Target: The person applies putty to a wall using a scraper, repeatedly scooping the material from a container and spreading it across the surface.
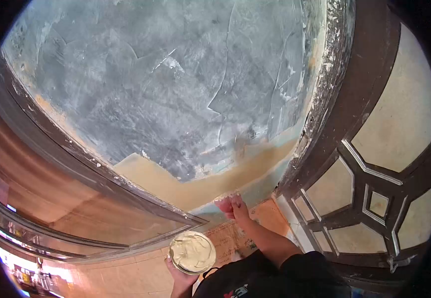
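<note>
My left hand (pixel 179 276) grips a round tub (pixel 172 263) from its side. Thick cream-coloured paste (pixel 191 252) fills it, with a swirled surface. Low on the wall, my right hand (pixel 240 210) is closed around a small reddish spreader (pixel 223 202) whose upper edge carries pale paste. The spreader's edge lies at the wall, just under a wide band of tan coating (pixel 205 189). Above that band the wall (pixel 175 84) is patchy grey-blue with cracks and ridges. A strip of lighter blue-grey wall shows beneath the band.
A dark wooden frame with chipped, paint-spattered edges (pixel 320 99) borders the wall on the right, beside a panelled door (pixel 357 149). On the left runs brown wooden trim (pixel 76 149). Tiled floor (pixel 126 275) and a stained orange-brown sheet (pixel 223 241) lie below.
</note>
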The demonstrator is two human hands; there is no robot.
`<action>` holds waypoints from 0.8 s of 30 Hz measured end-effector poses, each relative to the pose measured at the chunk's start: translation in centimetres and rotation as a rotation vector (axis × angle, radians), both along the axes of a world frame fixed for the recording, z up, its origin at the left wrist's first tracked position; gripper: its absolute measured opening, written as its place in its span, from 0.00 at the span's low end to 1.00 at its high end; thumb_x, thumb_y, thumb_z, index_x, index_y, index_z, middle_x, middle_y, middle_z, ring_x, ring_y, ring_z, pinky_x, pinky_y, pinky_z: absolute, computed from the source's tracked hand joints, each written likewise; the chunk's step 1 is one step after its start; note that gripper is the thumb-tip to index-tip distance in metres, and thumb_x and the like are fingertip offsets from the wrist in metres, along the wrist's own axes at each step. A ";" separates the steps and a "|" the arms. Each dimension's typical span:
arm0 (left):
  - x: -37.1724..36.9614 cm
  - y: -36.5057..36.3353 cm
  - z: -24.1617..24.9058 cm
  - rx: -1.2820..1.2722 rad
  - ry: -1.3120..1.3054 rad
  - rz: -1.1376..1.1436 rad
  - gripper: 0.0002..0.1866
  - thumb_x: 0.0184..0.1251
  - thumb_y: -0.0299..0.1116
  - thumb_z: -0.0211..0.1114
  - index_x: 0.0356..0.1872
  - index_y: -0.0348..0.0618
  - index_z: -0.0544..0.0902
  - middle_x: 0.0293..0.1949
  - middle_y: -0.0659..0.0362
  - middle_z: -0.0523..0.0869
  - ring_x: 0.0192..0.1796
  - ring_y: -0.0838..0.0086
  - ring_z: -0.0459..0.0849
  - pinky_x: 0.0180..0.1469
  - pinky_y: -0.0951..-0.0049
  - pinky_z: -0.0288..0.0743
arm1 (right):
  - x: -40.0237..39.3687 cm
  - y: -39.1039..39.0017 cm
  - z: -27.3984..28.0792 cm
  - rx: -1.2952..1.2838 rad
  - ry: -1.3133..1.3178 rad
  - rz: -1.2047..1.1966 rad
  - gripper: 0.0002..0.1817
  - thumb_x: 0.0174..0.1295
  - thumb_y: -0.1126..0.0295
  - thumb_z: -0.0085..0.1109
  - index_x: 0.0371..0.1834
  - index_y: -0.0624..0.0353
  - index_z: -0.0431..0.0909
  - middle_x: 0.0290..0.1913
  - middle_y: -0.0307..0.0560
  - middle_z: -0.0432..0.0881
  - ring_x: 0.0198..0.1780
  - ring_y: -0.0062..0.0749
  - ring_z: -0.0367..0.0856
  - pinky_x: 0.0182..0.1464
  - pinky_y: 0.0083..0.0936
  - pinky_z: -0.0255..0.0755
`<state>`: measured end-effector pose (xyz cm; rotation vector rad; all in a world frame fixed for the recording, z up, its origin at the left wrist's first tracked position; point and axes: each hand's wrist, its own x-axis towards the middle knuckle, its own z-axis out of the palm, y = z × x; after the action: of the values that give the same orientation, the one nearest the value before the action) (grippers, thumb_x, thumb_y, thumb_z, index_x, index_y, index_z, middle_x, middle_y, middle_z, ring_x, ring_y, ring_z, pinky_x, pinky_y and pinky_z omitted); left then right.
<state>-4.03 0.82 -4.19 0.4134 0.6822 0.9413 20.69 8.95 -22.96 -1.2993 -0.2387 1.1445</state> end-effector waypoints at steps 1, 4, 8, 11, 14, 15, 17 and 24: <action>-0.3 0.0 -0.1 -0.001 0.003 -0.003 0.38 0.59 0.65 0.37 0.65 0.50 0.63 0.64 0.53 0.66 0.65 0.57 0.66 0.64 0.51 0.61 | -0.6 -0.6 -1.0 0.011 0.088 0.068 0.15 0.67 0.62 0.49 0.48 0.60 0.67 0.36 0.45 0.77 0.23 0.26 0.77 0.25 0.21 0.75; -1.1 0.4 -0.1 -0.007 -0.004 -0.002 0.36 0.61 0.62 0.39 0.64 0.49 0.63 0.63 0.53 0.67 0.64 0.58 0.67 0.64 0.51 0.62 | -3.5 -0.6 1.1 0.088 -0.079 0.134 0.13 0.66 0.62 0.51 0.43 0.62 0.70 0.34 0.45 0.79 0.25 0.28 0.79 0.25 0.22 0.74; -0.7 0.8 0.7 0.227 0.189 -0.072 0.36 0.61 0.61 0.38 0.63 0.47 0.65 0.62 0.53 0.68 0.63 0.57 0.69 0.63 0.50 0.64 | -4.5 1.3 6.4 0.161 -0.798 0.378 0.13 0.65 0.63 0.51 0.39 0.64 0.71 0.32 0.51 0.81 0.34 0.39 0.83 0.32 0.34 0.74; -0.9 1.3 -0.4 0.040 -0.007 -0.048 0.36 0.60 0.61 0.39 0.63 0.47 0.66 0.62 0.53 0.69 0.62 0.57 0.70 0.62 0.49 0.64 | -1.9 1.8 9.3 0.088 -1.073 0.278 0.09 0.61 0.67 0.54 0.36 0.61 0.69 0.37 0.57 0.81 0.37 0.45 0.82 0.38 0.36 0.75; -1.8 1.4 -3.0 0.249 0.205 -0.039 0.37 0.60 0.62 0.39 0.63 0.46 0.66 0.61 0.52 0.69 0.62 0.57 0.70 0.61 0.48 0.65 | 5.9 1.2 10.2 0.430 -0.544 0.142 0.08 0.64 0.69 0.50 0.37 0.62 0.69 0.36 0.57 0.81 0.38 0.45 0.83 0.38 0.37 0.75; -1.4 1.4 -2.3 0.246 0.201 -0.039 0.37 0.60 0.62 0.39 0.63 0.46 0.66 0.61 0.52 0.69 0.62 0.57 0.70 0.61 0.48 0.65 | 8.8 1.3 8.1 0.701 -0.054 0.089 0.07 0.65 0.69 0.49 0.38 0.63 0.69 0.35 0.57 0.81 0.38 0.46 0.83 0.39 0.38 0.76; -0.4 1.3 -0.2 -0.124 -0.134 0.016 0.36 0.61 0.61 0.39 0.63 0.46 0.65 0.61 0.52 0.70 0.62 0.57 0.70 0.62 0.48 0.64 | 14.4 -0.4 4.4 0.632 -0.270 -0.119 0.10 0.66 0.66 0.47 0.40 0.63 0.69 0.35 0.60 0.80 0.38 0.52 0.82 0.38 0.40 0.75; 1.4 0.9 -2.8 0.541 0.461 -0.142 0.36 0.63 0.60 0.38 0.64 0.45 0.62 0.63 0.52 0.67 0.63 0.56 0.68 0.64 0.48 0.62 | 15.5 -7.3 3.5 -0.089 -1.163 -0.252 0.11 0.61 0.65 0.53 0.38 0.62 0.69 0.31 0.63 0.78 0.36 0.62 0.77 0.35 0.44 0.71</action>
<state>-2.59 1.70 -6.95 1.1698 0.7949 0.8951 36.19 1.64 -19.50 -1.8930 -0.8418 0.0754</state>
